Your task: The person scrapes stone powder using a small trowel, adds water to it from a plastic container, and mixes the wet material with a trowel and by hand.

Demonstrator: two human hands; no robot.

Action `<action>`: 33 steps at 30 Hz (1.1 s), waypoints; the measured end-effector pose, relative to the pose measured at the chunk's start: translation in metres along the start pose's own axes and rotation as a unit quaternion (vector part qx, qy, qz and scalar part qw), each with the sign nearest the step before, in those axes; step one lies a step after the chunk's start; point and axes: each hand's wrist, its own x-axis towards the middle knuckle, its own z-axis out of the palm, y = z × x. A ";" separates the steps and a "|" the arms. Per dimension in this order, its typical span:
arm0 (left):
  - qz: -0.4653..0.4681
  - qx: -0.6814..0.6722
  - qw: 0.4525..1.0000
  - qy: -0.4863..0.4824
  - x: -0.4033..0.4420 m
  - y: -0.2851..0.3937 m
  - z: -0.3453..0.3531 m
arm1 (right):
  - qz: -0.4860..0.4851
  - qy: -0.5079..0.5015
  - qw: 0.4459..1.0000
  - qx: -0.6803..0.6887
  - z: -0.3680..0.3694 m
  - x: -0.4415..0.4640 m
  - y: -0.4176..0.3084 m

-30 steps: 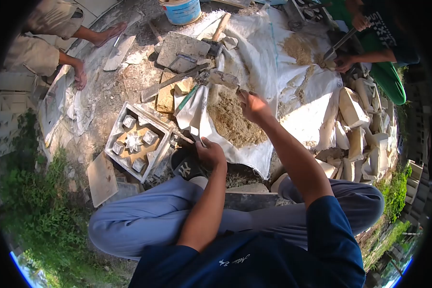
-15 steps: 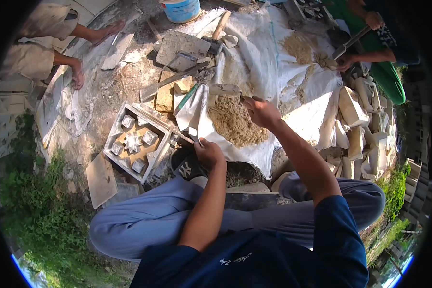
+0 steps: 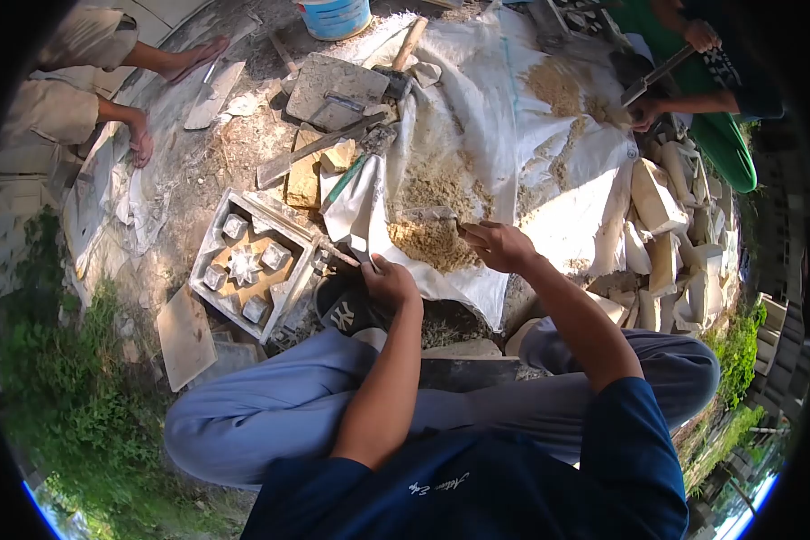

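Note:
My right hand (image 3: 502, 246) is closed round the handle end of a flat trowel (image 3: 427, 214), whose blade lies across the pile of sandy mix (image 3: 441, 241). The mix rests on a white sheet (image 3: 477, 297). At the sheet's near left edge, my left hand (image 3: 390, 281) is closed on a thin stick-like tool (image 3: 340, 256). To the left of that hand stands a square mould (image 3: 297, 301) with several grey blocks and a star-shaped piece (image 3: 244, 265) inside. A green-handled tool (image 3: 346, 178) lies beside the sheet's folded edge.
Stacked pale blocks (image 3: 654, 198) stand at the right. A co-worker's hand (image 3: 644, 114) is at the upper right near a tool. Another person's feet (image 3: 141, 138) are at the upper left. A blue bucket (image 3: 336, 18), hammer (image 3: 409, 43) and flat slab (image 3: 337, 90) lie ahead.
My right hand and the trowel have moved down towards me over the pile, and the mix's shape has altered. My left hand has barely moved. The co-worker's tool has shifted slightly.

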 end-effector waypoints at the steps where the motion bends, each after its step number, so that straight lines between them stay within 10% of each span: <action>1: 0.001 0.002 1.000 -0.002 -0.003 0.004 -0.003 | -0.001 0.004 1.000 0.002 -0.008 -0.006 -0.005; 11: 0.164 0.004 0.985 -0.043 -0.030 0.038 -0.010 | 0.291 0.150 0.938 0.113 0.025 -0.016 -0.003; 33: 0.109 -0.052 0.993 -0.013 -0.015 0.030 0.004 | 0.150 0.039 0.981 0.119 0.006 -0.003 -0.010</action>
